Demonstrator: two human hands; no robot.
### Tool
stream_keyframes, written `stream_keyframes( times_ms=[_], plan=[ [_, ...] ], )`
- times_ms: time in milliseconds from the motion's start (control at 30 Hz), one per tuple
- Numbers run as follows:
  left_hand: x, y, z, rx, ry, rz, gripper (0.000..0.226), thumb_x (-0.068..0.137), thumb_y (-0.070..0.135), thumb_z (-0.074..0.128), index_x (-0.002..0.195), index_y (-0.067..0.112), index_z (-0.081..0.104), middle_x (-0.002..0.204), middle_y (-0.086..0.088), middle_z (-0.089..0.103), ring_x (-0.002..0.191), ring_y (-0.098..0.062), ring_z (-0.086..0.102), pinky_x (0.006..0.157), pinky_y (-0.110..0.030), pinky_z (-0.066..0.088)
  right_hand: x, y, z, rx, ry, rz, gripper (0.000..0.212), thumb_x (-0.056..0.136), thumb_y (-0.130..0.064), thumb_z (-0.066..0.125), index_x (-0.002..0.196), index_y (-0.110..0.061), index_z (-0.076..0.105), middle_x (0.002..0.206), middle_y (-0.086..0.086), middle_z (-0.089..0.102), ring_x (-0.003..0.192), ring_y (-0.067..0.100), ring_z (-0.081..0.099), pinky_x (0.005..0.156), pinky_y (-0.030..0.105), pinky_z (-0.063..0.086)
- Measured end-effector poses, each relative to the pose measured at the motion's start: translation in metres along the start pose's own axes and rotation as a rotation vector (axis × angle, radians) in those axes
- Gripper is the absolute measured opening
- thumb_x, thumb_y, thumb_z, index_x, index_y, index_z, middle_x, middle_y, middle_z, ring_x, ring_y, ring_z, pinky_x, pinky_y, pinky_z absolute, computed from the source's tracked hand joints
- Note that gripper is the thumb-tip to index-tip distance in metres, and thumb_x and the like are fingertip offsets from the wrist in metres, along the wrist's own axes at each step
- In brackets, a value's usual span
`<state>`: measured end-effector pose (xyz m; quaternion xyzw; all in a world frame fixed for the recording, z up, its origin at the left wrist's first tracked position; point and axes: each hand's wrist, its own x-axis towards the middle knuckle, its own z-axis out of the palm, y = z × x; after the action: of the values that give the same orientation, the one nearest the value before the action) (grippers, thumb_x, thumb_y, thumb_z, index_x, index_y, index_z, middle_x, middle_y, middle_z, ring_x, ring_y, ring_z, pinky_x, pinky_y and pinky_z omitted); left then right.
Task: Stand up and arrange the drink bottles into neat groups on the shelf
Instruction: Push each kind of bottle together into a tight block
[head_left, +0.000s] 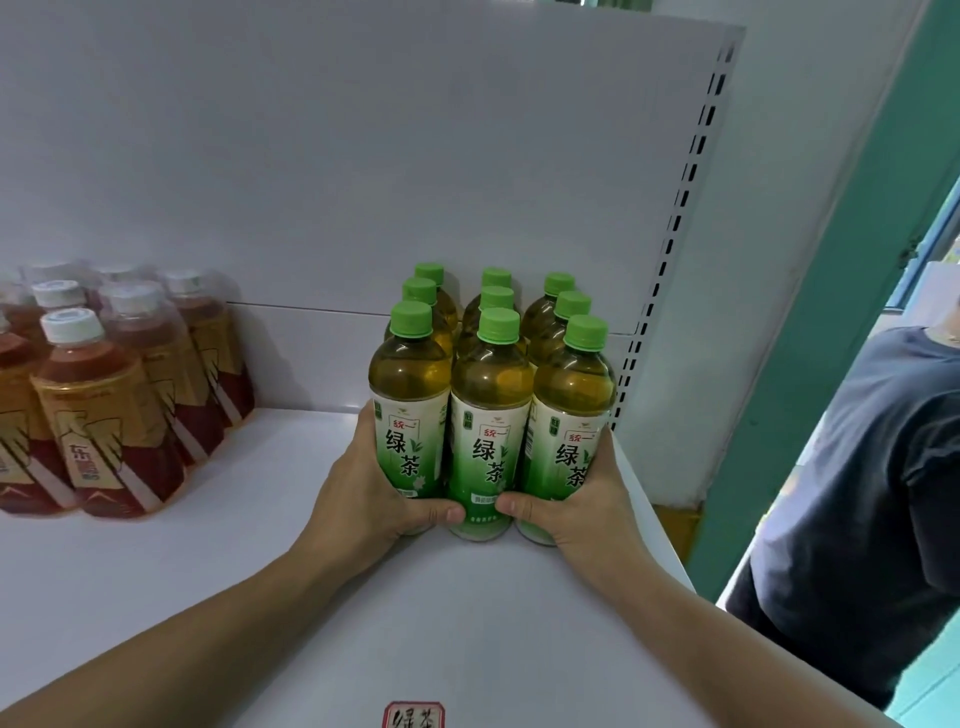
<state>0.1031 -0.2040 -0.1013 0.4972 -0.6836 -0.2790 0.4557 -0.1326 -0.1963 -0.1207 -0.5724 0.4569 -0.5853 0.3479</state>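
Note:
Several green-tea bottles with green caps stand upright in a tight three-by-three block at the right end of the white shelf. My left hand cups the block's left side, its thumb across the base of the front left bottle. My right hand presses the right side, thumb across the front middle and right bottles. Both hands squeeze the block together. A second group of red-tea bottles with white caps stands upright at the shelf's left.
The shelf's back panel is bare white, with a slotted upright at its right. A red-bordered label is stuck at the shelf's front edge. A person in a dark shirt stands to the right, past the shelf's end.

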Motion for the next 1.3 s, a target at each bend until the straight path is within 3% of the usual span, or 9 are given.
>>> stream_keyframes(
  times_ms=[233, 333, 533, 700, 867, 1100, 1200, 1267, 1300],
  plan=[
    [-0.004, -0.004, -0.002, -0.032, -0.006, -0.003, 0.109, 0.043, 0.049, 0.100, 0.136, 0.041, 0.043, 0.123, 0.022, 0.067, 0.111, -0.001, 0.066, 0.096, -0.041, 0.057, -0.006, -0.006, -0.001, -0.041, 0.011, -0.016, 0.098, 0.053, 0.000, 0.097, 0.135, -0.020, 0.046, 0.120, -0.010, 0.071, 0.110, 0.007, 0.069, 0.081, 0.021, 0.058],
    [-0.005, -0.005, -0.003, -0.030, -0.032, -0.010, 0.107, 0.045, 0.055, 0.098, 0.136, 0.042, 0.044, 0.126, 0.022, 0.067, 0.113, -0.002, 0.066, 0.097, -0.043, 0.057, -0.007, -0.006, -0.003, -0.047, 0.000, -0.020, 0.097, 0.055, 0.000, 0.096, 0.135, -0.019, 0.046, 0.121, -0.008, 0.070, 0.111, 0.008, 0.069, 0.081, 0.022, 0.058],
    [-0.003, -0.006, -0.003, -0.020, -0.030, -0.018, 0.104, 0.046, 0.050, 0.099, 0.134, 0.044, 0.045, 0.123, 0.022, 0.068, 0.111, -0.003, 0.066, 0.096, -0.041, 0.057, -0.006, -0.003, -0.002, -0.112, 0.014, -0.026, 0.101, 0.053, -0.012, 0.100, 0.135, -0.028, 0.045, 0.124, -0.012, 0.068, 0.113, 0.007, 0.067, 0.090, 0.031, 0.058],
    [-0.007, -0.003, -0.004, 0.030, -0.024, -0.027, 0.107, 0.047, 0.055, 0.097, 0.138, 0.042, 0.041, 0.127, 0.023, 0.065, 0.111, -0.001, 0.064, 0.097, -0.034, 0.056, -0.007, -0.007, -0.003, -0.133, 0.008, -0.037, 0.102, 0.052, -0.010, 0.100, 0.136, -0.027, 0.044, 0.122, -0.014, 0.068, 0.108, -0.004, 0.066, 0.081, 0.014, 0.055],
    [-0.013, 0.002, -0.002, 0.157, -0.046, -0.032, 0.117, 0.047, 0.058, 0.095, 0.145, 0.036, 0.035, 0.134, 0.018, 0.062, 0.108, -0.003, 0.059, 0.089, -0.021, 0.049, -0.009, -0.008, -0.005, -0.202, -0.006, -0.012, 0.104, 0.050, -0.025, 0.102, 0.135, -0.036, 0.042, 0.120, -0.021, 0.066, 0.106, -0.010, 0.062, 0.077, 0.006, 0.051],
    [-0.014, 0.003, -0.003, 0.236, -0.043, -0.062, 0.113, 0.047, 0.060, 0.094, 0.142, 0.036, 0.037, 0.132, 0.017, 0.063, 0.112, -0.009, 0.063, 0.090, -0.026, 0.052, -0.009, -0.008, -0.004, -0.207, -0.007, -0.030, 0.100, 0.052, -0.024, 0.101, 0.133, -0.035, 0.043, 0.118, -0.020, 0.067, 0.105, -0.008, 0.064, 0.078, 0.009, 0.053],
    [-0.011, 0.006, -0.009, 0.063, -0.166, -0.070, 0.099, 0.062, 0.049, 0.093, 0.143, 0.039, 0.036, 0.133, 0.021, 0.062, 0.118, -0.004, 0.063, 0.096, -0.027, 0.054, -0.014, -0.025, -0.009, -0.019, -0.015, -0.025, 0.096, 0.065, -0.036, 0.094, 0.143, -0.037, 0.038, 0.130, -0.019, 0.063, 0.117, -0.003, 0.062, 0.093, 0.022, 0.054],
    [0.003, 0.012, -0.012, -0.277, -0.123, -0.172, 0.064, 0.096, 0.039, 0.065, 0.151, 0.031, 0.034, 0.146, 0.009, 0.056, 0.132, -0.012, 0.056, 0.107, -0.031, 0.049, -0.010, -0.041, -0.019, 0.180, 0.118, -0.088, 0.087, 0.075, -0.064, 0.071, 0.149, -0.036, 0.036, 0.145, -0.010, 0.055, 0.132, 0.004, 0.053, 0.105, 0.029, 0.044],
    [0.011, 0.014, -0.014, -0.448, -0.073, -0.254, 0.054, 0.105, 0.047, 0.044, 0.154, 0.026, 0.035, 0.152, 0.002, 0.052, 0.139, -0.019, 0.050, 0.114, -0.038, 0.041, -0.003, -0.048, -0.024, 0.251, 0.174, -0.105, 0.087, 0.075, -0.076, 0.061, 0.149, -0.035, 0.039, 0.148, -0.007, 0.053, 0.136, 0.006, 0.050, 0.108, 0.031, 0.040]
  ],
)
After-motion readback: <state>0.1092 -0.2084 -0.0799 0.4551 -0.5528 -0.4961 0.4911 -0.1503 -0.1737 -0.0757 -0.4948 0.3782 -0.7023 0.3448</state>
